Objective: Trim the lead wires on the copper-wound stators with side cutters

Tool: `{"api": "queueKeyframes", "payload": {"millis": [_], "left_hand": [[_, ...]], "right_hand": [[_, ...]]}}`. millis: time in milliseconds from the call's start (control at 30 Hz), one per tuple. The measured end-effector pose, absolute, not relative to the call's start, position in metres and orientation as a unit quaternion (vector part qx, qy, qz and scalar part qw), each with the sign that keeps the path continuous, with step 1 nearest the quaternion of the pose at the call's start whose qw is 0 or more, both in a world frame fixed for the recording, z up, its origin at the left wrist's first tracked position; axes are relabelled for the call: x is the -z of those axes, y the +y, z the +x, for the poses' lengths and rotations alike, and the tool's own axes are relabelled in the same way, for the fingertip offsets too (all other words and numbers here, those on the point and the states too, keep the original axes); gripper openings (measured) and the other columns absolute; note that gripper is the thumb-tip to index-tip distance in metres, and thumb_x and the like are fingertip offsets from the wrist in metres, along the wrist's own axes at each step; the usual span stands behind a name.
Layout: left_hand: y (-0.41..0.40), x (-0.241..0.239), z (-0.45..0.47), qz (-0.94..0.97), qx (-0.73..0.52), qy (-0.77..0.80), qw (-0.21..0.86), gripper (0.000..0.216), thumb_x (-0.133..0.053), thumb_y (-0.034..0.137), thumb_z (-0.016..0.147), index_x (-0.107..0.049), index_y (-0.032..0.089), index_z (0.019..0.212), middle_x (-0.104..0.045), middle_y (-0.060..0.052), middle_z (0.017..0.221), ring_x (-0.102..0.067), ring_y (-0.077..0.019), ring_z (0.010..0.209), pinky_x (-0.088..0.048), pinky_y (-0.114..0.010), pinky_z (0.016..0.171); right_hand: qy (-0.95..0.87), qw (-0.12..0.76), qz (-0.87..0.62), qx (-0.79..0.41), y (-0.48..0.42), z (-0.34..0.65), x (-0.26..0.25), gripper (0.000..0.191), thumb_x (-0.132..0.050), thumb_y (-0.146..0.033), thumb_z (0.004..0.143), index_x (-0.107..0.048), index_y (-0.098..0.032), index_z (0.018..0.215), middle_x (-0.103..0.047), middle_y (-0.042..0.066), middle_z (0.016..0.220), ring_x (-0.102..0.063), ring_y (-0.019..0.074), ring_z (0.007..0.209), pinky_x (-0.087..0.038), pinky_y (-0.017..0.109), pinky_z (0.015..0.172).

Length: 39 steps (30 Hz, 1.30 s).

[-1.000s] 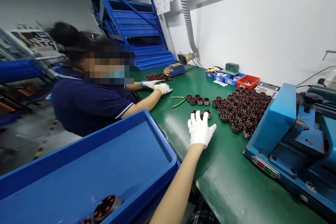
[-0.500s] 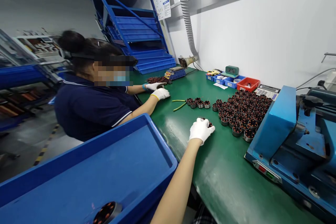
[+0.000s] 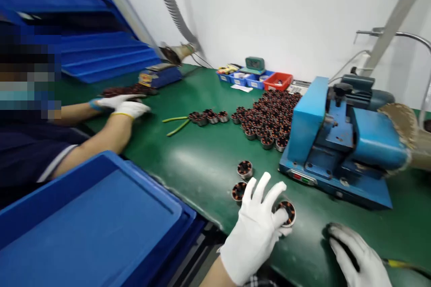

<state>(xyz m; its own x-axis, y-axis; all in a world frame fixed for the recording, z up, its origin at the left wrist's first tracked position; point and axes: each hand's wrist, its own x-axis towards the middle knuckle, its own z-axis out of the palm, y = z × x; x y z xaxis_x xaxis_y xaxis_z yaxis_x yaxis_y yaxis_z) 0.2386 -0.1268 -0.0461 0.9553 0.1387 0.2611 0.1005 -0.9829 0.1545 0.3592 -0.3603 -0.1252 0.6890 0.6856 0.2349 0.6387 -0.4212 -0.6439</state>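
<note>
My left hand (image 3: 257, 226), in a white glove, pinches a motor stator (image 3: 288, 211) between thumb and forefinger, its other fingers spread. The stator is a round metal ring with copper windings, low over the green table. Beside those fingers stand two more stators, one farther back (image 3: 244, 168) and one partly covered by the hand (image 3: 238, 191). At the lower right my right hand (image 3: 357, 255), also gloved, is curled low at the table, its fingertips dark. What it holds, if anything, is hidden. A tool with a yellow and black handle (image 3: 404, 265) sticks out beside it.
Many stators (image 3: 269, 116) crowd the table near a blue machine (image 3: 340, 139). Green-handled pliers (image 3: 177, 125) lie by a small stator group (image 3: 213, 118). Blue trays (image 3: 97, 228) are stacked at left. A co-worker's gloved hands (image 3: 129, 108) work at far left. Small bins (image 3: 278, 81) line the wall.
The view has turned right. My left hand has come nearer to me, with stators now visible beside it. My right hand has come into view; the stator in the blue tray has left it.
</note>
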Motion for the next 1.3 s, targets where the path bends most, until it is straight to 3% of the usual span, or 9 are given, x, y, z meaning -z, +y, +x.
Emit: {"api": "queueKeyframes", "payload": {"millis": [133,300,467,600,733,833,1033,1167,1300], "left_hand": [[-0.156,0.051,0.246,0.978,-0.085,-0.069,0.179,0.011,-0.068,0.023,0.074,-0.062,0.026,0.083,-0.054,-0.003,0.129,-0.036,-0.0322,0.129,-0.032,-0.054,0.105],[-0.172,0.075,0.244,0.966,-0.098,0.003,0.238,0.069,-0.062,0.015,0.075,-0.030,0.017,0.136,-0.044,-0.018,0.138,-0.043,-0.0291,0.126,-0.046,-0.044,0.098],[-0.186,0.092,0.254,0.959,-0.129,0.038,0.250,0.092,-0.068,0.045,0.071,-0.017,0.013,0.141,-0.054,-0.021,0.125,-0.050,-0.0362,0.118,-0.045,-0.052,0.096],[-0.196,0.099,0.264,0.932,-0.159,0.070,0.318,0.101,-0.071,0.045,0.069,-0.007,0.016,0.142,-0.061,-0.015,0.114,-0.058,-0.0309,0.108,-0.051,-0.045,0.090],[-0.196,0.099,0.264,0.924,-0.144,0.061,0.350,0.107,-0.080,0.033,0.061,-0.011,0.021,0.141,-0.065,-0.009,0.106,-0.057,-0.0304,0.106,-0.048,-0.048,0.092],[-0.194,0.095,0.263,0.924,-0.153,0.038,0.348,0.097,-0.078,0.033,0.065,-0.016,0.020,0.139,-0.066,-0.007,0.099,-0.060,-0.0289,0.100,-0.044,-0.052,0.096],[-0.194,0.092,0.265,0.933,-0.170,0.016,0.317,0.089,-0.073,0.038,0.069,-0.020,0.014,0.137,-0.066,-0.011,0.102,-0.060,-0.0296,0.100,-0.046,-0.050,0.094],[-0.194,0.092,0.263,0.942,-0.190,0.017,0.275,0.083,-0.071,0.041,0.070,-0.028,0.009,0.133,-0.061,-0.019,0.114,-0.058,-0.0323,0.105,-0.049,-0.048,0.091],[-0.194,0.089,0.263,0.934,-0.207,0.006,0.290,0.058,-0.068,0.036,0.074,-0.042,0.012,0.121,-0.065,-0.013,0.102,-0.062,-0.0263,0.095,-0.045,-0.049,0.096]], "right_hand": [[-0.232,0.498,-0.824,-0.141,-0.365,0.361,0.102,0.028,-0.052,-0.040,0.085,-0.067,-0.023,0.101,-0.068,0.009,0.109,-0.063,0.0268,0.102,-0.052,0.038,0.088],[-0.118,0.587,-0.726,-0.339,-0.354,0.353,0.078,0.048,-0.067,-0.033,0.071,-0.060,-0.017,0.116,-0.069,0.012,0.104,-0.067,0.0247,0.081,-0.054,0.037,0.075],[-0.139,0.587,-0.748,-0.278,-0.319,0.348,0.072,0.024,-0.071,-0.019,0.062,-0.073,-0.023,0.085,-0.068,0.005,0.090,-0.061,0.0252,0.089,-0.047,0.037,0.085],[-0.088,0.649,-0.713,-0.249,-0.303,0.350,0.075,0.005,-0.069,-0.021,0.066,-0.070,-0.020,0.061,-0.063,0.003,0.068,-0.060,0.0190,0.068,-0.049,0.030,0.067],[-0.008,0.728,-0.657,-0.195,-0.329,0.365,0.067,0.016,-0.071,-0.033,0.067,-0.066,-0.018,0.069,-0.060,-0.001,0.061,-0.049,0.0097,0.046,-0.038,0.020,0.039],[0.040,0.775,-0.619,-0.117,-0.356,0.377,0.057,0.017,-0.070,-0.038,0.072,-0.062,-0.023,0.078,-0.062,-0.004,0.071,-0.054,0.0079,0.055,-0.043,0.018,0.048],[-0.095,0.629,-0.728,-0.255,-0.342,0.357,0.063,0.025,-0.072,-0.027,0.069,-0.068,-0.020,0.093,-0.071,0.005,0.083,-0.065,0.0173,0.065,-0.054,0.029,0.060],[-0.158,0.581,-0.761,-0.243,-0.317,0.347,0.071,0.007,-0.068,-0.024,0.071,-0.070,-0.021,0.076,-0.070,0.003,0.079,-0.066,0.0203,0.077,-0.053,0.030,0.071],[-0.161,0.549,-0.800,-0.184,-0.323,0.339,0.073,0.013,-0.063,-0.026,0.076,-0.065,-0.020,0.065,-0.066,0.002,0.067,-0.063,0.0186,0.067,-0.052,0.028,0.064]]}}
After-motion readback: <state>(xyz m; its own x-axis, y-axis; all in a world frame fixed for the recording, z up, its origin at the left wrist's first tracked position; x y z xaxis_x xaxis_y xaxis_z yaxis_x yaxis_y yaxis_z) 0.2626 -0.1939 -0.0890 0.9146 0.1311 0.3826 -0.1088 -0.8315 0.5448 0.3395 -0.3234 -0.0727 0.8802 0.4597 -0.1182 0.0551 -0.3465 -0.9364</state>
